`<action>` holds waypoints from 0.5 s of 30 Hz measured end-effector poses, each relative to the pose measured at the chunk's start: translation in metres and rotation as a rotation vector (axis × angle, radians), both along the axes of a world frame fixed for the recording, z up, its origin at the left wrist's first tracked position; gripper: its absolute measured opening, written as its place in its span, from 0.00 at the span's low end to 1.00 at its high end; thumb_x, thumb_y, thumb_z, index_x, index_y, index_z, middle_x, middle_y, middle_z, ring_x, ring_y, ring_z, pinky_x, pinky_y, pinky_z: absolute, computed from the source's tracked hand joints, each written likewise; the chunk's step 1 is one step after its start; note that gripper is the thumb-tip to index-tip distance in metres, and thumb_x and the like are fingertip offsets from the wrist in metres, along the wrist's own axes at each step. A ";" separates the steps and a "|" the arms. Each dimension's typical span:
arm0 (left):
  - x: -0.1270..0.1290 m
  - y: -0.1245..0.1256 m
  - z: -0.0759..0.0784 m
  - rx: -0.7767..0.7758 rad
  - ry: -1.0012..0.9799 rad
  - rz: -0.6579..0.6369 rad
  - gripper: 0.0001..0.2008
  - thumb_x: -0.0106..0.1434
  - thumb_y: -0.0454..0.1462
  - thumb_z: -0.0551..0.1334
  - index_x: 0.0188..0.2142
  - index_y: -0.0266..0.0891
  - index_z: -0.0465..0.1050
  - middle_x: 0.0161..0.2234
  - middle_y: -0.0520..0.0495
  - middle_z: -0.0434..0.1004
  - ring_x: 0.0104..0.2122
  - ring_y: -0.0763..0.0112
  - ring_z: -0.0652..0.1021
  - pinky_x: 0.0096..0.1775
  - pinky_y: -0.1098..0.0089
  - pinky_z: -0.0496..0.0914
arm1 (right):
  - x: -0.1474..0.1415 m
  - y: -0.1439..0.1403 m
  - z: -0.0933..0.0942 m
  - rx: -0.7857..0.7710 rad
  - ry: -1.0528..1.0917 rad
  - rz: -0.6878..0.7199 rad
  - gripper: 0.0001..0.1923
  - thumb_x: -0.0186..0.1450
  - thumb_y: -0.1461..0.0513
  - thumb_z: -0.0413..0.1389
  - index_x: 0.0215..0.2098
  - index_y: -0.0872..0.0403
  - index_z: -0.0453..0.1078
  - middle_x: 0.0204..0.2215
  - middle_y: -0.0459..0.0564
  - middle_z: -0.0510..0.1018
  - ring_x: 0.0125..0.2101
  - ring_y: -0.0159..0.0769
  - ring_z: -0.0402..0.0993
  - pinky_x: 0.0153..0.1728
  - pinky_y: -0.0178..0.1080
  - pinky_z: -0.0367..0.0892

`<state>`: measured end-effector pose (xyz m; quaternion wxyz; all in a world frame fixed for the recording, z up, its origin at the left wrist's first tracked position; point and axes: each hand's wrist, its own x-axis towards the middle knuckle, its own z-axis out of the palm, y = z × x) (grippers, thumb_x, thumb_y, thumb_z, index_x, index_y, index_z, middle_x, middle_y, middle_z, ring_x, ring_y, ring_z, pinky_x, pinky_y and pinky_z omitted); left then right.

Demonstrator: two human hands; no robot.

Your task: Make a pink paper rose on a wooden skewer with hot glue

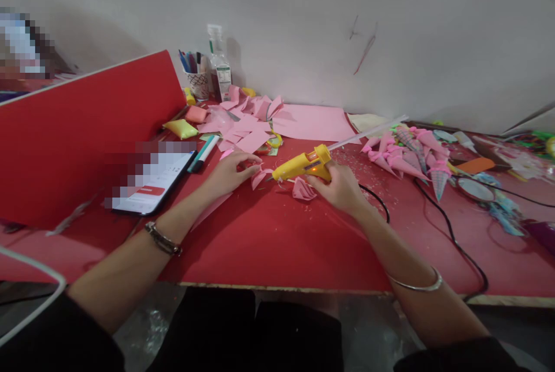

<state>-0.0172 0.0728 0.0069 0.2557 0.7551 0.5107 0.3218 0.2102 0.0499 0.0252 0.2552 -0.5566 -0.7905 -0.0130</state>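
My right hand is wrapped round the handle of a yellow hot glue gun, whose nozzle points left. A long clear glue stick juts from its back end. Close by the nozzle, my left hand pinches a small folded piece of pink paper; the nozzle is at the paper's edge, though whether they touch I cannot tell. Below the glue gun lies a second folded pink paper piece on the red tabletop.
Cut pink paper is heaped behind my left hand. A phone and markers lie left, beside an upright red board. Several pink paper cones are piled right. A black cord crosses the right side. A glass bottle stands behind.
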 end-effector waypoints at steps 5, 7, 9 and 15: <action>-0.001 0.001 -0.003 0.107 0.089 0.049 0.08 0.54 0.39 0.57 0.29 0.35 0.67 0.30 0.48 0.69 0.27 0.74 0.68 0.29 0.73 0.62 | 0.002 0.001 -0.001 0.020 0.015 -0.003 0.15 0.55 0.56 0.50 0.34 0.58 0.68 0.24 0.52 0.74 0.22 0.35 0.68 0.22 0.33 0.56; -0.001 0.003 -0.004 0.182 0.154 0.063 0.07 0.54 0.39 0.57 0.28 0.35 0.65 0.29 0.48 0.67 0.27 0.73 0.67 0.29 0.73 0.61 | 0.002 0.001 -0.002 0.017 0.014 0.011 0.15 0.55 0.56 0.50 0.35 0.58 0.68 0.24 0.52 0.74 0.23 0.36 0.69 0.22 0.33 0.56; -0.001 0.003 -0.004 0.226 0.206 0.054 0.07 0.54 0.38 0.56 0.25 0.36 0.64 0.28 0.49 0.65 0.28 0.73 0.66 0.29 0.73 0.60 | 0.001 0.001 -0.002 0.015 0.002 0.014 0.16 0.55 0.56 0.49 0.36 0.58 0.68 0.24 0.52 0.74 0.23 0.36 0.69 0.22 0.34 0.56; 0.001 0.000 0.000 0.140 0.293 0.006 0.13 0.56 0.35 0.52 0.16 0.37 0.56 0.18 0.53 0.58 0.20 0.77 0.60 0.23 0.73 0.52 | -0.003 -0.001 -0.002 0.004 -0.047 -0.056 0.20 0.53 0.53 0.52 0.38 0.58 0.67 0.22 0.52 0.73 0.23 0.39 0.68 0.22 0.35 0.56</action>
